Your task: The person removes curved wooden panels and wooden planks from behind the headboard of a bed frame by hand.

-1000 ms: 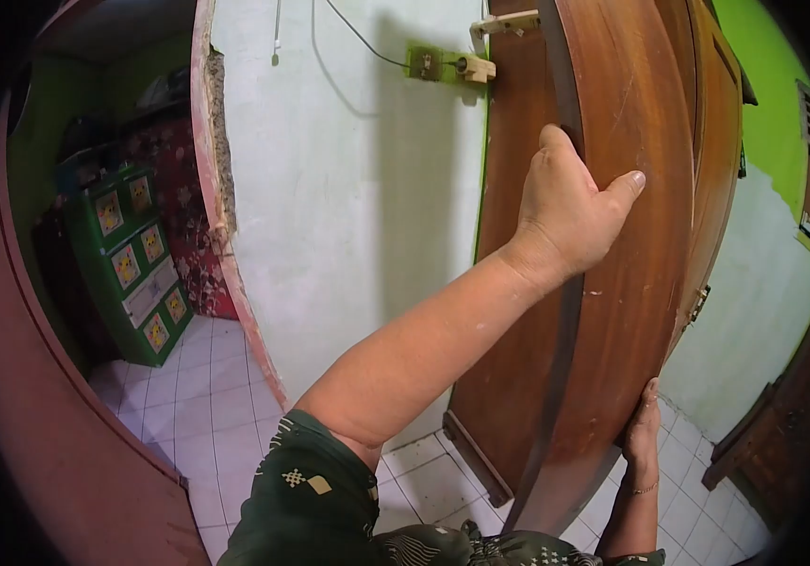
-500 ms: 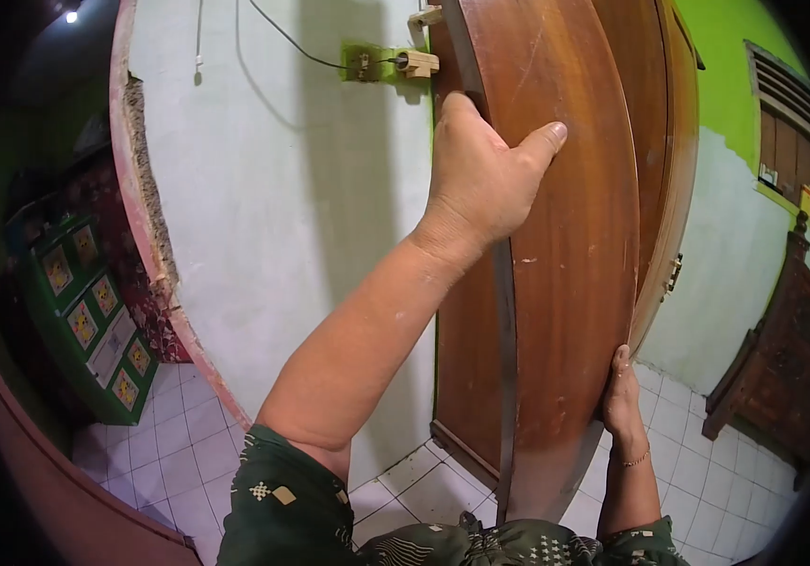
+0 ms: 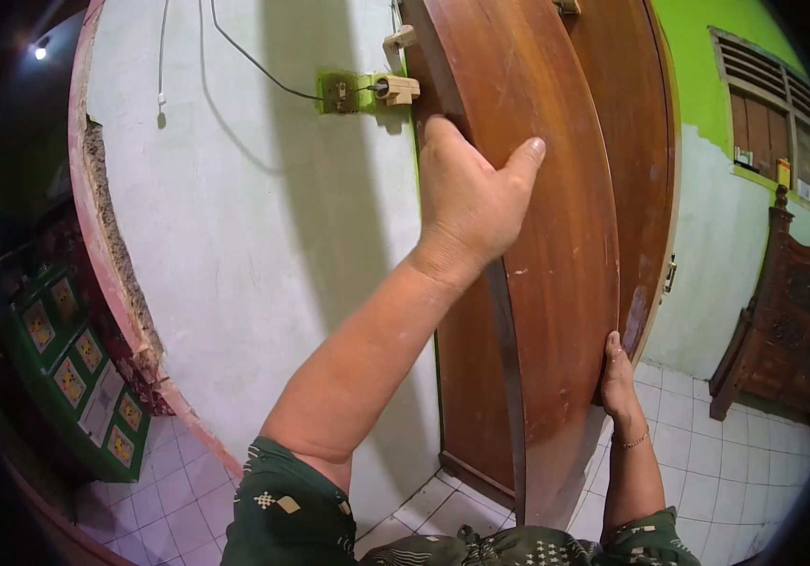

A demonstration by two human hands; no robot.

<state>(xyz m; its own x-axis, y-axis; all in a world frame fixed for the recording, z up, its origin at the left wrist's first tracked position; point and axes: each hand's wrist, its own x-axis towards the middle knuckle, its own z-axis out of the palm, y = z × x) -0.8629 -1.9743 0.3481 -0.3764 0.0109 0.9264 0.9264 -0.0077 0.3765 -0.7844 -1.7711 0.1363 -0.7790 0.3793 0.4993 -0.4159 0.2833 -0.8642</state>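
Observation:
A tall, reddish-brown wooden door panel (image 3: pixel 556 283) stands upright close in front of me, between my two hands. My left hand (image 3: pixel 476 193) grips its left edge high up, with the thumb lying on the broad face and the fingers hidden behind the edge. Lower down on the opposite side, my right hand (image 3: pixel 618 387) holds the right edge, its thumb pointing up and its other fingers out of sight. Behind the panel rises a brown wooden wardrobe (image 3: pixel 639 179), partly covered by it.
A pale wall (image 3: pixel 226 236) with a socket and wooden plug adaptor (image 3: pixel 396 90) is at left. Further left are a broken pink wall edge (image 3: pixel 113 198) and a green drawer cabinet (image 3: pixel 94 396). A carved wooden headboard (image 3: pixel 792 321) stands right, on white floor tiles (image 3: pixel 688 453).
The view has shifted, so the wall, socket and wardrobe sit further left and the cabinet lower. Both hands keep their hold on the panel, whose lower end appears slightly further right.

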